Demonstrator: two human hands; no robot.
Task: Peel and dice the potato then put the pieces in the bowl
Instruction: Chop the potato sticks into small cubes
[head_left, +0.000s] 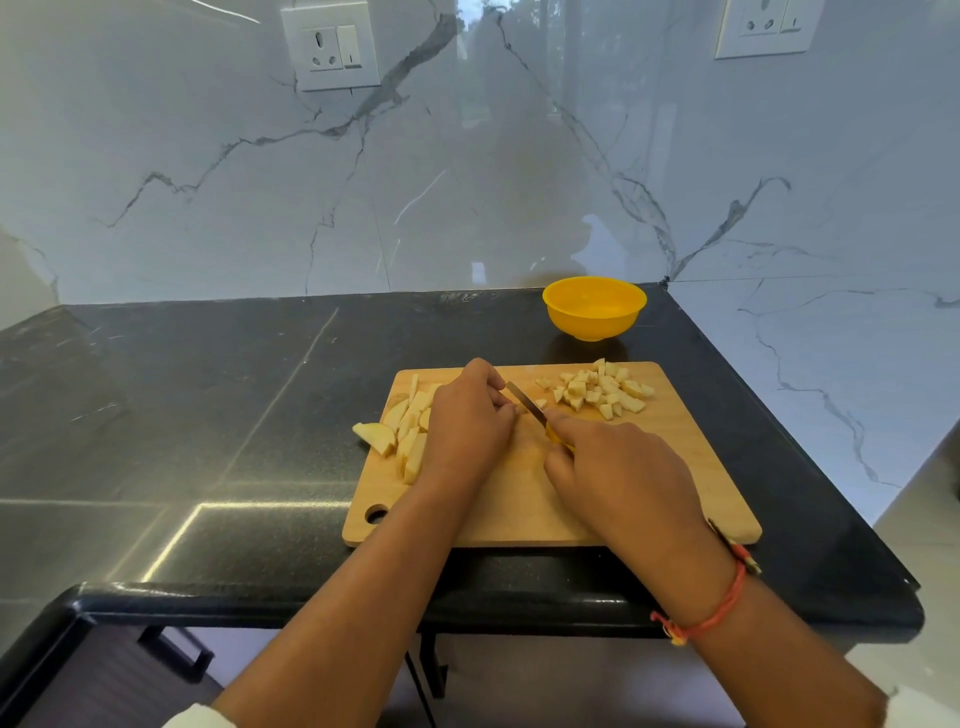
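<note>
Fingers (498, 389) of left hand (470, 421) curled over a potato bit (520, 409) on the board (519, 504) | right hand (618, 478) grips knife (524, 401), blade beside left fingertips | potato strips (410, 441) left of hands, potato dice (602, 389) at far right | yellow bowl (595, 306) on worktop (208, 415) behind board

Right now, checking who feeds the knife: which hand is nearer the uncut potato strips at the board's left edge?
Left. The left hand sits right beside the potato strips; the right hand grips the knife farther right, apart from them.

Left hand (470, 418) and right hand (621, 470) both curled
</note>
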